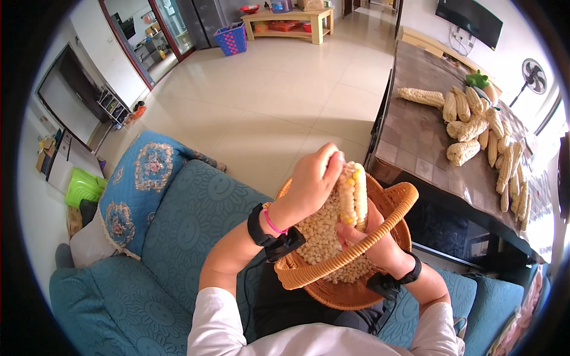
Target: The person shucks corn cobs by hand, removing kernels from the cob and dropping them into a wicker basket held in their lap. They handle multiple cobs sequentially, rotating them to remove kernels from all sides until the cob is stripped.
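Note:
Upright above a wicker basket (352,301) is a partly kernelled corn cob (354,193), with pale and some yellow kernels. My right hand (367,229) grips its lower end under the arched basket handle. The fingers of my left hand (327,173) are bent together at the cob's upper left side; whether they pinch anything is hidden. Loose corn kernels (318,238) lie in the basket, which rests on my lap. Both wrists wear black straps with small black devices.
Many bare corn cobs (463,152) are heaped on the covered table (414,147) at the right. A blue patterned sofa (187,231) surrounds me, with a blue cushion (133,178) at the left. Farther off stand a blue woven bin (231,40) and a wooden bench (317,26).

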The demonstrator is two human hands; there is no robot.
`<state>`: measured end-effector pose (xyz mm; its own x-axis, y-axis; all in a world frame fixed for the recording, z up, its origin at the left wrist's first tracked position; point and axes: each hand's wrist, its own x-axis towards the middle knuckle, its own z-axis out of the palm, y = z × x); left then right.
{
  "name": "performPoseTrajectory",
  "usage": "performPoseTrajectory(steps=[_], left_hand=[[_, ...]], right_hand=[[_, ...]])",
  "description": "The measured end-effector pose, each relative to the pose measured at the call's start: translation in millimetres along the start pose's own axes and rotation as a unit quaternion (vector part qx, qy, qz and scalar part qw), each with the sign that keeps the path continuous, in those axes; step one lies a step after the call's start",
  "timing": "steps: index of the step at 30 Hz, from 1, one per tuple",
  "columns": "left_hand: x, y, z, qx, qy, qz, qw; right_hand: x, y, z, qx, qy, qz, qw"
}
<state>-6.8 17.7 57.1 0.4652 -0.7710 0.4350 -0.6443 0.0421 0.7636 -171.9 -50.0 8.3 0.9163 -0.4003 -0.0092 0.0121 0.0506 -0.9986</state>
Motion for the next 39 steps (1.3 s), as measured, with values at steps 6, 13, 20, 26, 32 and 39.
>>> performPoseTrajectory(steps=[6,13,20,26,32,39], left_hand=[[-7.4,-21.9,-3.2,-0.137,-0.027,-0.098,0.985],[-9.9,-33.5,18.2,-0.326,-0.134,-0.133,0.926],[-9.2,-32.1,21.9,-0.147,-0.092,-0.026,0.985],[-11.6,-43.4,26.7,-0.166,-0.026,-0.022,0.986],[-7.5,-43.9,28.5,-0.227,-0.021,-0.015,0.974],[-7.1,-31.5,10.9,-0.307,-0.107,-0.153,0.933]], right_hand=[[1.4,-16.2,1.6,0.16,0.005,0.069,0.985],[-0.5,-29.9,-16.9,0.311,-0.047,0.131,0.94],[0.3,-26.1,-16.6,0.303,-0.063,0.166,0.936],[-0.4,-26.4,-12.0,0.293,-0.071,0.191,0.934],[-1.8,-28.0,-17.3,0.294,-0.064,0.192,0.934],[0.1,-34.6,-27.5,0.291,-0.05,0.193,0.936]])
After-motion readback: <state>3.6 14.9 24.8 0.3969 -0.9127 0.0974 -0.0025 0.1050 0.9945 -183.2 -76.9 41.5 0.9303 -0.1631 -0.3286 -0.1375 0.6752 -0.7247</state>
